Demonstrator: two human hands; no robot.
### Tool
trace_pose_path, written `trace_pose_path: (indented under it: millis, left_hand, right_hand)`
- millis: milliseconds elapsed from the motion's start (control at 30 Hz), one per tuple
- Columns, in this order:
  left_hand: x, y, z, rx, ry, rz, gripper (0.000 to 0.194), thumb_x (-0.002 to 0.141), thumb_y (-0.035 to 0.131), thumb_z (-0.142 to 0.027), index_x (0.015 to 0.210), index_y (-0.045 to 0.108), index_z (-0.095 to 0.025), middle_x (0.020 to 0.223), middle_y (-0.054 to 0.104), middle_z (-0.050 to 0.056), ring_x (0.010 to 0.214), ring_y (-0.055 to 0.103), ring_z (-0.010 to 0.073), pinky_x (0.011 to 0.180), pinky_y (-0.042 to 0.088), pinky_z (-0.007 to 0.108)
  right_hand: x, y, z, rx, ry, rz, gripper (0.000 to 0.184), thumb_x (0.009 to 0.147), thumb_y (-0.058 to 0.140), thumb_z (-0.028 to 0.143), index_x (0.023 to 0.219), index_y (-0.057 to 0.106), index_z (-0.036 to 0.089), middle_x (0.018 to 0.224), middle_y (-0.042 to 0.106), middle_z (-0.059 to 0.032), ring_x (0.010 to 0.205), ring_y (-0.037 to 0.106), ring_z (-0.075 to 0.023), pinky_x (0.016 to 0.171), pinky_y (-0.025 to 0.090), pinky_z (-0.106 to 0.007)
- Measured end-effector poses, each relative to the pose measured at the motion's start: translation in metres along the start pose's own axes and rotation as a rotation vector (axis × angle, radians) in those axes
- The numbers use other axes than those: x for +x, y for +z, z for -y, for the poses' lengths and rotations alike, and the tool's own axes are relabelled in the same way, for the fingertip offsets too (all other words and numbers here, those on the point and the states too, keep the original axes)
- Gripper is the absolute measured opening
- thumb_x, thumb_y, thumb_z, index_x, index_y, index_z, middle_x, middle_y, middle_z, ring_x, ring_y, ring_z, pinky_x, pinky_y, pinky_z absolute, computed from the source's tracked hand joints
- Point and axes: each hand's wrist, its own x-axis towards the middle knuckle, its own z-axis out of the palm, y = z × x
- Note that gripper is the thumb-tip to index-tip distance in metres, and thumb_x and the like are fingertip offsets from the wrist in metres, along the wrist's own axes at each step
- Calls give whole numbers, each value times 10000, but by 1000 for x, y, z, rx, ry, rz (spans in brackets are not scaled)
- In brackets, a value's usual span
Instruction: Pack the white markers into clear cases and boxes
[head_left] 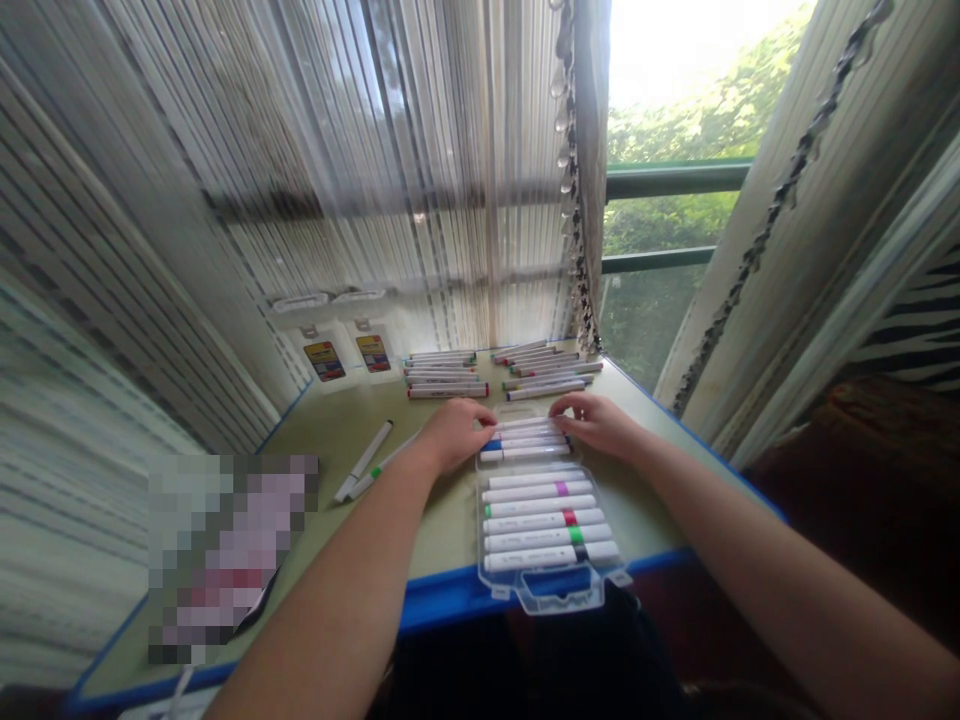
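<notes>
A clear plastic marker case [551, 590] lies open near the front edge of a small table. White markers [547, 520] with coloured bands fill it in a row. My left hand [454, 432] is curled at the case's far left end, fingers on the ends of the top markers [525, 445]. My right hand [600, 420] curls at the far right end of the same markers. Both hands pinch that small bundle between them.
More markers [446, 375] lie in two groups at the back of the green table with a blue rim [450, 600]. Two loose markers [367, 462] lie left of my left hand. Two packaging cards [349, 355] lean against the curtain. A blurred patch sits front left.
</notes>
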Motion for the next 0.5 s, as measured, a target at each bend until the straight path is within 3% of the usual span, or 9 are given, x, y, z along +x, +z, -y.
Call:
trace_pose_path:
  millis: [500]
  left_hand:
    - [2, 3, 7, 3, -49, 11, 239, 730, 532, -212, 847, 740, -204, 860, 719, 26, 788, 631, 160, 760, 473, 234]
  right_hand:
    - [2, 3, -3, -7, -17, 13, 167, 715, 559, 200, 783, 711, 200, 732, 629, -17, 582, 479, -114, 558, 401, -226]
